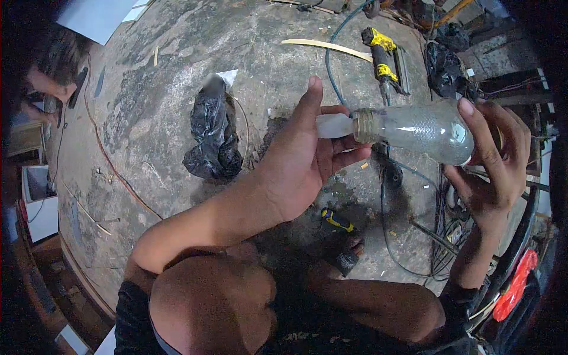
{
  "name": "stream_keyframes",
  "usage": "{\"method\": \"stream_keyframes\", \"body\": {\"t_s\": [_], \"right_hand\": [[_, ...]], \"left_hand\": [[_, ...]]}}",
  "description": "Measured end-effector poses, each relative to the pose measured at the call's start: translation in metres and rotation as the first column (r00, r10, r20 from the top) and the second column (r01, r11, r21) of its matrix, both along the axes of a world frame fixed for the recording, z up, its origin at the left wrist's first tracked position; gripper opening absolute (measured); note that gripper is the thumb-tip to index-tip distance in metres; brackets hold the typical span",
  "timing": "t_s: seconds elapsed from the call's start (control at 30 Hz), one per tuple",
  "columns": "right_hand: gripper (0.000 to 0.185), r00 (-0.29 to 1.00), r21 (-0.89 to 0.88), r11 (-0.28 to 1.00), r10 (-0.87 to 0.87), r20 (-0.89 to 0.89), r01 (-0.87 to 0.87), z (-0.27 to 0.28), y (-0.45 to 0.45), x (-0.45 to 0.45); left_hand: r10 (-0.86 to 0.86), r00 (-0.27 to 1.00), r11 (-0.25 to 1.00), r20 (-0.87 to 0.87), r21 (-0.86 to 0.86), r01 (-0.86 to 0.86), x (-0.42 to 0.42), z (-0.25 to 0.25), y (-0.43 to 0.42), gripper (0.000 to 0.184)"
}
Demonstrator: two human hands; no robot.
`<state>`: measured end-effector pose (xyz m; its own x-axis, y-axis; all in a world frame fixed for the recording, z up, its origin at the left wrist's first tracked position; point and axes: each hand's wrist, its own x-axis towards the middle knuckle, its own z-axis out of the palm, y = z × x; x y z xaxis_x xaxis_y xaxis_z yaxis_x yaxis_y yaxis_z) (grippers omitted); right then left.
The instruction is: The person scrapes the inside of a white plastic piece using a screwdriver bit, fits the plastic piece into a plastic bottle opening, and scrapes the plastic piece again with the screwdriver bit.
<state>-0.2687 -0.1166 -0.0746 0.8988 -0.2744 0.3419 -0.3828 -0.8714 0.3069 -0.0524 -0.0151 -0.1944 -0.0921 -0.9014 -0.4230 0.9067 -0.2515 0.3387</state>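
Observation:
A clear glass bottle (420, 131) with a threaded neck lies nearly level in front of me, its mouth to the left. My right hand (494, 160) grips it around the base, with the thumb and fingers on either side. At the mouth sits a whitish, translucent piece (335, 126), whose kind I cannot make out. My left hand (307, 148) has its palm turned up behind this piece. Its fingers curl under the bottle's neck, while the thumb sticks up, apart from the glass.
A yellow and black nail gun (381, 56) lies on the stained floor (278, 65) beyond the bottle, joined to a hose. Left of my forearm is a black plastic bag (212, 133). A yellow-handled tool (337, 219) lies near my foot; cables coil at right. Another person's foot (53, 86) shows far left.

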Motion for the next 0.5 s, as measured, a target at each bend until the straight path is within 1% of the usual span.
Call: {"method": "stream_keyframes", "body": {"t_s": [0.07,0.17,0.27,0.37,0.5], "right_hand": [[0.070,1.000,0.011,1.000,-0.004,0.001,0.004,-0.0006,0.0008,-0.0002],[0.069,1.000,-0.014,1.000,-0.018,0.003,0.018,-0.0004,0.0025,0.0006],[0.068,1.000,-0.036,0.999,-0.021,-0.012,0.021,0.0034,0.0030,0.0007],[0.065,0.999,-0.036,0.999,-0.015,-0.029,0.014,0.0050,0.0033,0.0021],[0.064,0.999,-0.047,0.999,-0.015,-0.035,0.013,0.0051,0.0061,0.0053]], "left_hand": [[-0.005,1.000,1.000,0.002,0.010,0.005,-0.0006,-0.0004,0.0000,0.056],[-0.005,0.999,0.999,-0.048,-0.049,0.002,-0.0011,-0.0037,0.0020,0.054],[-0.020,0.995,1.000,-0.102,-0.017,0.019,-0.0009,-0.0039,0.0027,0.052],[-0.049,0.989,0.998,-0.140,-0.042,0.043,0.0011,-0.0056,0.0024,0.051],[-0.055,0.990,0.998,-0.128,-0.037,0.051,0.0013,-0.0033,0.0029,0.051]]}}
